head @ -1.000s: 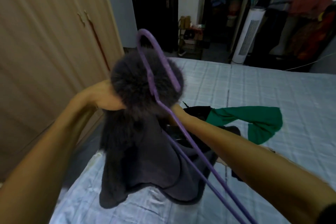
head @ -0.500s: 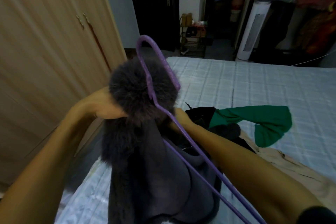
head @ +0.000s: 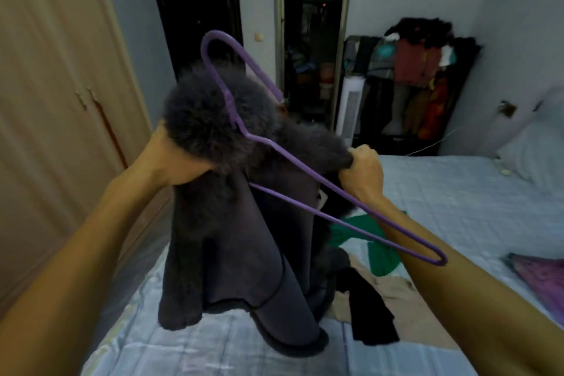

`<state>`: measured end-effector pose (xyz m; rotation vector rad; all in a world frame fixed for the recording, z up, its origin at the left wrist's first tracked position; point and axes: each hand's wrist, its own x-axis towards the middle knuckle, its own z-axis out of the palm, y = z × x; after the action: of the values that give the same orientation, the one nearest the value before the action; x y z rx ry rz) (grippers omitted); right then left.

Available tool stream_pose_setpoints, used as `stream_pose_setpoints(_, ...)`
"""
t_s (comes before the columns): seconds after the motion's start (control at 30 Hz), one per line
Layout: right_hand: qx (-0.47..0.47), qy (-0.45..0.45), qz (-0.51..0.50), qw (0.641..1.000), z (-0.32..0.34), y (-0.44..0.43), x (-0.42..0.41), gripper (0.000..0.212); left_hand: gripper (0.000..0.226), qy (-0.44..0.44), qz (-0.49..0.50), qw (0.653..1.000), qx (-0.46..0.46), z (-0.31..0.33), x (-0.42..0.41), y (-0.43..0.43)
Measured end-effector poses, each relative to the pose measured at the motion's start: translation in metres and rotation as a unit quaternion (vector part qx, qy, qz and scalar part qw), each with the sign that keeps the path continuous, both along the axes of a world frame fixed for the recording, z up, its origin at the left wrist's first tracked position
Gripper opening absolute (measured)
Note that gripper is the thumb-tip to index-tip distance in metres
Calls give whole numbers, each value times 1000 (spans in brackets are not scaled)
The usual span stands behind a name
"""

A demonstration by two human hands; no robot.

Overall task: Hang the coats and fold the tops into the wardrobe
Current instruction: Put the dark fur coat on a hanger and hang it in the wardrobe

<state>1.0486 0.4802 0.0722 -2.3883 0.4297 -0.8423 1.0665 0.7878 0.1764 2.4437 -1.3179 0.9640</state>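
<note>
Grey fur-collared coat [head: 244, 247] held up on purple hanger [head: 305, 171]. Collar end gripped by right hand [head: 363, 171]. Left hand [head: 174, 159] half-buried under fur, grip cannot be told.

A white tower fan [head: 349, 107] stood at centre right beside a cluttered clothes rack [head: 418, 82], with a pillow [head: 537, 143] at far right.

Just a regular home bedroom, dim light.

Pale blue quilted bed [head: 457, 192] with a white pillow [head: 537, 149], tall beige wooden wardrobe doors [head: 55, 101] on the left, and a dark open rack stuffed with hanging clothes [head: 418, 70] by the doorway.
</note>
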Motion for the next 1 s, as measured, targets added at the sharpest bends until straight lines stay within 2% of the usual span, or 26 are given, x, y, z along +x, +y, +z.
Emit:
stream_pose_setpoints(0.1,55,-63,-42,996,35,-30,-17,13,76,-80,-62,994,-52,9,2,-13)
stream_pose_setpoints(0.17,71,-104,-54,991,65,-32,-28,14,76,-27,-45,989,-141,20,-4,-25)
stream_pose_setpoints(0.23,45,-161,-61,984,100,-32,-41,18,79,29,-1,977,-210,28,-4,-40)
stream_pose_setpoints(0.33,-43,-223,-65,972,152,-37,-61,19,45,3,56,959,-278,37,-3,-60)
stream_pose_setpoints(0.4,-103,-228,-48,967,179,-40,-75,20,30,-6,89,956,-279,40,-1,-69)
stream_pose_setpoints(0.5,-176,-209,-30,961,203,-37,-91,14,28,-25,128,955,-266,45,-4,-84)
stream_pose_setpoints(0.6,-204,-151,-33,967,210,-32,-98,10,29,-10,146,960,-239,44,-12,-97)
stream_pose_setpoints(0.7,-194,-55,-28,979,204,-43,-109,12,33,-17,127,966,-224,26,-13,-86)
stream_pose_setpoints(0.77,-191,-22,-30,981,194,-51,-115,12,31,-48,118,972,-199,11,-15,-78)
stream_pose_setpoints(0.9,-239,-28,-52,969,171,-57,-118,15,30,-59,153,969,-187,5,-21,-86)
stream_pose_setpoints(1.0,-165,-62,-21,984,167,-55,-116,25,33,-63,191,967,-156,6,-30,-103)
